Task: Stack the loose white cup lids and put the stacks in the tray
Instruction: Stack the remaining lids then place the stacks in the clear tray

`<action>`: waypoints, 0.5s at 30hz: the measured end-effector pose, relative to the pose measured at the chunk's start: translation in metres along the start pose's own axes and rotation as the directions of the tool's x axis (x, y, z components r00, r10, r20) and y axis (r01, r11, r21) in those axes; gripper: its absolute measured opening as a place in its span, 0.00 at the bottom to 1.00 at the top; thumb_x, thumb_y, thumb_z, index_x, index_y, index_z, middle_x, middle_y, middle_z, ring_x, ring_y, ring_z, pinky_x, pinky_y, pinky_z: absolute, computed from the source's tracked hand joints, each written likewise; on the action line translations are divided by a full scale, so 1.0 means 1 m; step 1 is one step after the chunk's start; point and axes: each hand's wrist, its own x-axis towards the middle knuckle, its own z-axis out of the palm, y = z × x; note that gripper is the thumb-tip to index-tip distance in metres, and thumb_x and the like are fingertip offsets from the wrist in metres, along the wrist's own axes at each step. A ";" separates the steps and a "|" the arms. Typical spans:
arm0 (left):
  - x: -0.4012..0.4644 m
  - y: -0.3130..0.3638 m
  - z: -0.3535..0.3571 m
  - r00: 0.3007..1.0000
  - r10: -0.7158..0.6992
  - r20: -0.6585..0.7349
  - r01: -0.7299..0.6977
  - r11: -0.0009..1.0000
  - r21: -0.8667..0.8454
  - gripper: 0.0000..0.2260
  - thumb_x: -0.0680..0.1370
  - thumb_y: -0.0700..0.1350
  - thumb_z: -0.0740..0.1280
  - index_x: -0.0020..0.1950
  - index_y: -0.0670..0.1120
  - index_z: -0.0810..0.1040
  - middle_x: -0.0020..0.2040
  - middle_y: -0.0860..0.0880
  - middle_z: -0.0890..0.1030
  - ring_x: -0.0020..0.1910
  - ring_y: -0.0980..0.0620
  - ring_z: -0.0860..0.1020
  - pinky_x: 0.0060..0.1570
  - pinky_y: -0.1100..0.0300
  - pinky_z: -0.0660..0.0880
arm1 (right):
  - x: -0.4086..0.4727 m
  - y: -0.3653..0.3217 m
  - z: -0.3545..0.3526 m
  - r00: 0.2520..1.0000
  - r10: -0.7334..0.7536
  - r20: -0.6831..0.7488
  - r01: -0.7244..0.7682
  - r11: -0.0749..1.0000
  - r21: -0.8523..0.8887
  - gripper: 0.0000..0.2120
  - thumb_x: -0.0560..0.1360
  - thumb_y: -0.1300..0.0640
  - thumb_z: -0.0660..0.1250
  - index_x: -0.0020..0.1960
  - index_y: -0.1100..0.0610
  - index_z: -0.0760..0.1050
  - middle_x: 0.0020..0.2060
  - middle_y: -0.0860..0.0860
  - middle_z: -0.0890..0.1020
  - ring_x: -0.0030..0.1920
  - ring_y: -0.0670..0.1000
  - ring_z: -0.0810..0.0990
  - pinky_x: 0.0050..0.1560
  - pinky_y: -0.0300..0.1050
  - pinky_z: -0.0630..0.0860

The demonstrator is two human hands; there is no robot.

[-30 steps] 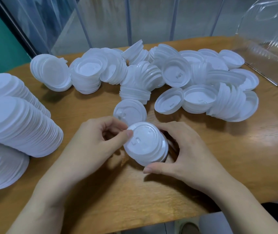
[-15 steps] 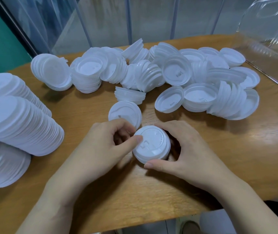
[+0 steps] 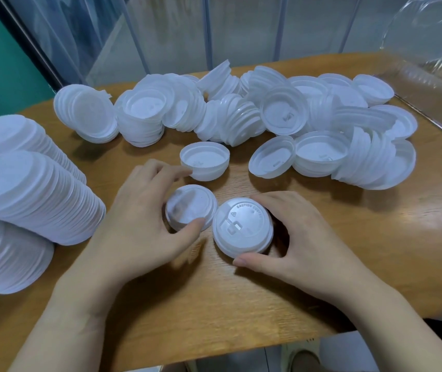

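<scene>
Lids in a short white stack (image 3: 242, 228) sit near the front of the wooden tabletop (image 3: 375, 251), the right hand (image 3: 303, 237) curled round the stack with thumb at its near edge and fingers behind it. Just left of that stack, the left hand (image 3: 144, 226) pinches a single lid (image 3: 190, 209) between thumb and fingers, one fingertip touching an upturned small stack (image 3: 205, 161) just behind. Behind the short stack lies the loose heap of lids (image 3: 268, 116); far to its left lie long finished stacks (image 3: 32, 194), and far to its right, at the table's back corner, a clear plastic tray (image 3: 434, 63).
</scene>
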 end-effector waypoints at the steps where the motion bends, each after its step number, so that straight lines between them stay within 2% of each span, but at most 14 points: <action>1: 0.000 -0.001 0.000 1.000 -0.019 0.019 0.018 0.999 0.031 0.33 0.68 0.69 0.70 0.69 0.55 0.74 0.58 0.58 0.72 0.59 0.57 0.71 0.56 0.63 0.67 | 0.000 0.000 0.000 1.000 -0.001 -0.001 0.001 1.000 -0.010 0.37 0.65 0.24 0.69 0.70 0.39 0.71 0.62 0.34 0.74 0.67 0.39 0.69 0.71 0.45 0.67; 3: 0.001 -0.002 0.001 0.995 -0.078 0.055 0.074 0.995 0.066 0.35 0.67 0.73 0.71 0.67 0.55 0.73 0.59 0.59 0.72 0.59 0.58 0.71 0.55 0.58 0.69 | 0.000 -0.001 0.001 1.000 0.001 -0.002 -0.001 0.999 -0.033 0.38 0.65 0.24 0.69 0.70 0.40 0.71 0.63 0.36 0.74 0.68 0.39 0.69 0.72 0.46 0.67; 8: 0.002 0.000 0.003 0.992 -0.112 0.054 0.109 0.993 0.048 0.33 0.69 0.67 0.75 0.69 0.57 0.72 0.58 0.64 0.72 0.58 0.62 0.71 0.54 0.59 0.69 | 0.001 -0.002 0.001 1.000 0.007 0.002 -0.007 0.999 -0.051 0.40 0.65 0.24 0.68 0.71 0.42 0.71 0.64 0.37 0.73 0.68 0.40 0.69 0.71 0.46 0.67; 12: -0.004 0.003 -0.005 0.993 -0.103 -0.063 0.102 0.995 -0.020 0.30 0.68 0.66 0.76 0.67 0.57 0.74 0.57 0.63 0.76 0.57 0.60 0.76 0.54 0.59 0.73 | 0.001 -0.003 0.000 1.000 0.019 -0.004 -0.019 0.999 -0.037 0.40 0.65 0.24 0.69 0.71 0.43 0.72 0.63 0.38 0.74 0.67 0.41 0.69 0.72 0.46 0.67; 15: -0.009 0.019 -0.007 0.988 -0.016 -0.151 -0.008 0.987 -0.159 0.28 0.69 0.62 0.78 0.64 0.53 0.77 0.56 0.62 0.79 0.55 0.61 0.78 0.54 0.67 0.74 | 0.001 -0.003 0.001 1.000 0.026 -0.004 -0.026 1.000 -0.018 0.40 0.64 0.24 0.70 0.71 0.43 0.72 0.63 0.37 0.74 0.66 0.42 0.70 0.71 0.49 0.69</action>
